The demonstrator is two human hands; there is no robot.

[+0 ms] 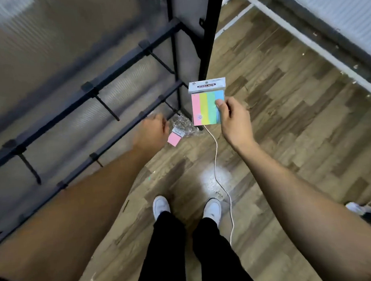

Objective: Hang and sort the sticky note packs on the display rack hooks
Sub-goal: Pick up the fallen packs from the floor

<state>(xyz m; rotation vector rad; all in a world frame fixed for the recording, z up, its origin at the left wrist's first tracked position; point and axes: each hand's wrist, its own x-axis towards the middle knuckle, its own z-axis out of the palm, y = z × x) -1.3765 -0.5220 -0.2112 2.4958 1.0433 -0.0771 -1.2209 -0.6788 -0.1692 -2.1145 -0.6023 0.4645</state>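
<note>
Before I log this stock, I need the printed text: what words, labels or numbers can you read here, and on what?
"STICKY NOTE": on the white header card of the striped sticky note pack held by the right hand.
Small print around that title: too blurred to read.
Sticker on the pack's pink stripe: unreadable.
Pink pack by the left hand: its label is blurred.

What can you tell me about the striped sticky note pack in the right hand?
The striped sticky note pack is a flat pad with four vertical colour bands: pink, yellow, green and blue. A white card header on top reads "STICKY NOTE". The right hand pinches its blue edge, thumb on the front, holding it upright in the air, facing the camera, near the black rack post. Nothing else touches it.
</note>
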